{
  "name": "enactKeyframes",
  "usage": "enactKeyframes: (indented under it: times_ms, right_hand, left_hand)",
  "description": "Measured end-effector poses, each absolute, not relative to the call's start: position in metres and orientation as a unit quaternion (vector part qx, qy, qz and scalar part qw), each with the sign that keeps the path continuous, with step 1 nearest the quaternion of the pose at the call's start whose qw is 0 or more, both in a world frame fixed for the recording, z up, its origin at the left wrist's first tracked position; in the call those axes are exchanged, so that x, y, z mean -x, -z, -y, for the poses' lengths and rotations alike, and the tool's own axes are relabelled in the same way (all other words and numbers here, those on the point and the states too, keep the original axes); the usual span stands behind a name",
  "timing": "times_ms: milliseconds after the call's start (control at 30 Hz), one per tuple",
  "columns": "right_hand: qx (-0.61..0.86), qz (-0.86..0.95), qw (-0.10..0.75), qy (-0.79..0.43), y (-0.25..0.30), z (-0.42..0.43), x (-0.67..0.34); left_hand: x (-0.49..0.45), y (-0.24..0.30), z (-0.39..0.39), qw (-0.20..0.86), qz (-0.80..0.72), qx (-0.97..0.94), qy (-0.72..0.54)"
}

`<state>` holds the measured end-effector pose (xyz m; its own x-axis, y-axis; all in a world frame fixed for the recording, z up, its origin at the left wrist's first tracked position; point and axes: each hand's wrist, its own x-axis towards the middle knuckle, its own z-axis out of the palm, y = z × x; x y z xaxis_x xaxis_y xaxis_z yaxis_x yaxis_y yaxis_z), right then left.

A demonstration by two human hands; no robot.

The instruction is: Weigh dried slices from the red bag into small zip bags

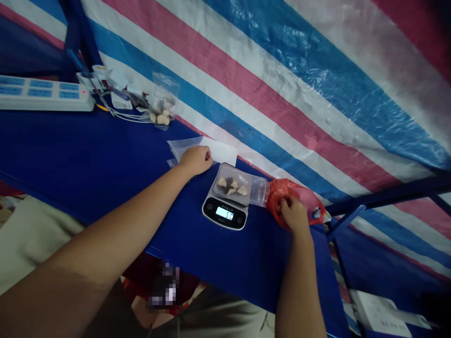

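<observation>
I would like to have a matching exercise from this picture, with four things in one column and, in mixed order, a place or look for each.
Column 1
1. left hand
2. right hand
3. scale
4. power strip

Column 2
A. white, with blue sockets
B. at the red bag
C. has a lit number display
D. at the flat clear bags

Pairs: 1-D, 2-B, 3-C, 4-A
</observation>
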<state>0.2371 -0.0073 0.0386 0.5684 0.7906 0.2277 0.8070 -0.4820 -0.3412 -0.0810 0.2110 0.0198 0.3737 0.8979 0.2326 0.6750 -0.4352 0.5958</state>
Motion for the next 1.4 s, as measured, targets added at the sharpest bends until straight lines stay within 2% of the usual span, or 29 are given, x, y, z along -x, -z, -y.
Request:
enactKeyframes:
  times_ms: [200,500,733,1133,1400]
  right_hand:
    - [0.863,0.463,0.188,0.076,-0.012,-0.01,-0.23]
    - [0.859,0.442,0.237,0.101,-0.003,-0.012,-0.24]
    - [0.878,0.438,0.169,0.09,-0.003,-0.013,-0.24]
    - [0.861,0.43,0.232,0.139,-0.016,-0.01,-0.25]
    - [0.869,0.399,0.276,0.098,-0.024,-0.005,-0.253]
  left_hand:
    - [0.079,-0.018,-0.211,0.167,-0.515,-0.805,-0.242]
    - [0.076,-0.012,-0.214,0.134,-0.535,-0.799,-0.239]
    - [0.075,-0.01,-0.216,0.125,-0.535,-0.8,-0.241]
    - [0.075,-0.01,-0.216,0.134,-0.533,-0.8,-0.242]
    - [0.074,-0.009,-0.217,0.124,-0.534,-0.8,-0.245]
